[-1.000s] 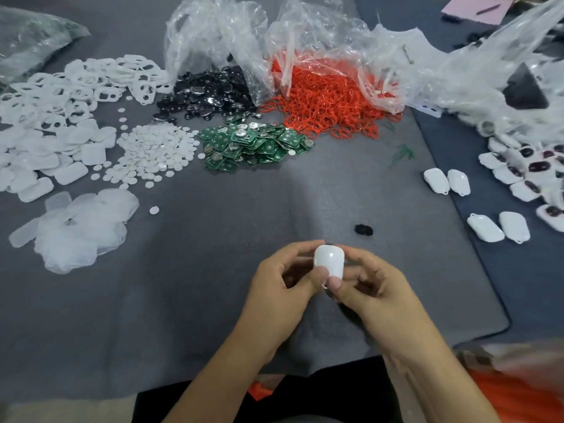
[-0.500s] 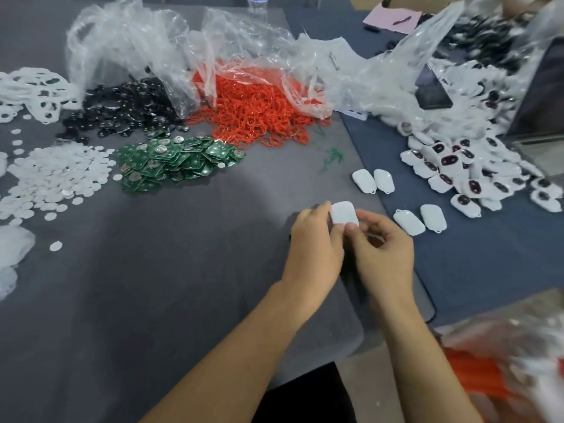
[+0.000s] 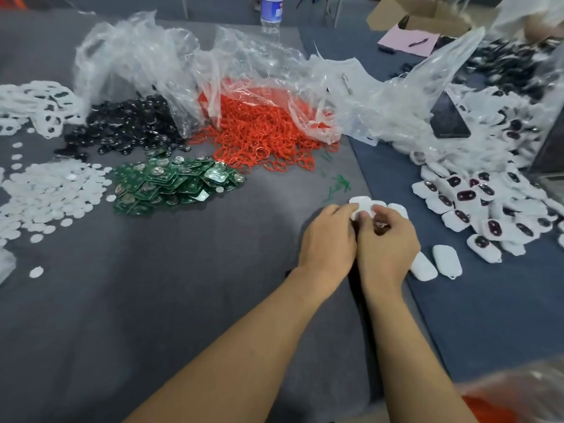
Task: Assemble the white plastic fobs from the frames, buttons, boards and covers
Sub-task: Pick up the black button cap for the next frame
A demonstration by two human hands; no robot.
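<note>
At the right edge of the grey desk [image 3: 183, 300], the left hand [image 3: 328, 242] and right hand [image 3: 387, 248] are together pinching one white fob [image 3: 363, 206].
Both sets of fingertips are curling round it just ahead of the knuckles, hiding its long axis. The finished fobs [image 3: 447, 261] are lying just to its right on the blue cloth [image 3: 488, 315], nearer the right hand, which is probably best placed for setting it down.
</note>
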